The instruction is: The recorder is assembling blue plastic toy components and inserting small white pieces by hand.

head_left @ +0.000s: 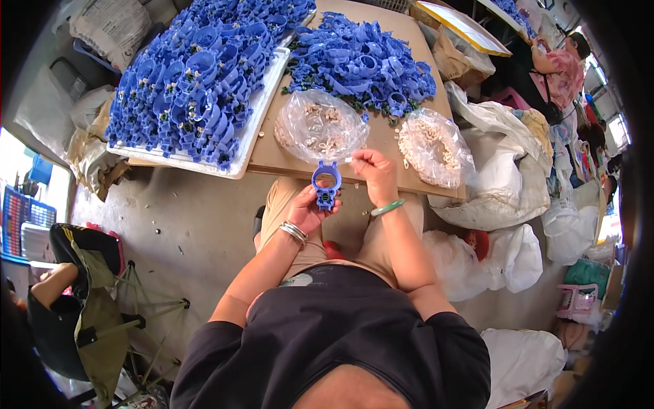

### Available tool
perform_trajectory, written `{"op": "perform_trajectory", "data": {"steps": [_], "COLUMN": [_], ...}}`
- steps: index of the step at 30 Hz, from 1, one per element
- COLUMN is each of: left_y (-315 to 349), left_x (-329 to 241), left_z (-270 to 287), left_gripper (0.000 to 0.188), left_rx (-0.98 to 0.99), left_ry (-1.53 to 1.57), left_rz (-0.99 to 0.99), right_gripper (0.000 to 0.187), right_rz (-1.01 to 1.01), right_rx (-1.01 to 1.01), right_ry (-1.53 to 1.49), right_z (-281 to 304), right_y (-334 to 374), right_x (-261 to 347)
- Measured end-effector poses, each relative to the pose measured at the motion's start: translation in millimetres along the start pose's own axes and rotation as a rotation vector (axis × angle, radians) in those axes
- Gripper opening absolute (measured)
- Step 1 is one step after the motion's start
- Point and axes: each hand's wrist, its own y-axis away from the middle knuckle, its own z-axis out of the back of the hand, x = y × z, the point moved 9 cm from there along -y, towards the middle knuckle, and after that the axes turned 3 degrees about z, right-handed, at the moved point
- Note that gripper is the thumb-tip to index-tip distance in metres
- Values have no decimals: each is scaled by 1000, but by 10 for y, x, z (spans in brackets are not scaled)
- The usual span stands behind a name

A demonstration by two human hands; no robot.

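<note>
My left hand (pixel 309 210) is closed round the lower end of a blue plastic part (pixel 327 165), which has a round ring at the top and a narrower base with dark green bits. Just right of the ring, my right hand (pixel 379 176) is raised with thumb and fingers pinched on a small pale piece (pixel 350 159). That piece is apart from the blue part and too small to make out well. Beyond my hands lies a clear plastic bag (pixel 320 129) of small beige pieces. A second clear bag (pixel 434 150) of similar pieces sits at the table's right edge.
A white tray (pixel 243 151) heaped with blue parts covers the table's left. Another blue pile (pixel 368 61) lies on the brown tabletop (pixel 272 153). White sacks (pixel 501 187) stand at the right; a folding chair (pixel 102 320) is at the lower left. Another person (pixel 562 75) sits at the upper right.
</note>
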Motion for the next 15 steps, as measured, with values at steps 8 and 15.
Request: {"op": "perform_trajectory", "data": {"steps": [8,15], "left_y": [-9,11], "left_x": [21,14], "left_z": [-125,-14], "left_gripper": [41,38], "left_rx": [63,-2], "left_ry": [-30,-15], "left_rz": [-28,-52], "right_gripper": [9,7], "right_rz": [-21,332], "right_rx": [200,303], "right_ry": [305,607], "right_z": [-318,-532], "right_y": [370,487], "right_x": [-40,95]}}
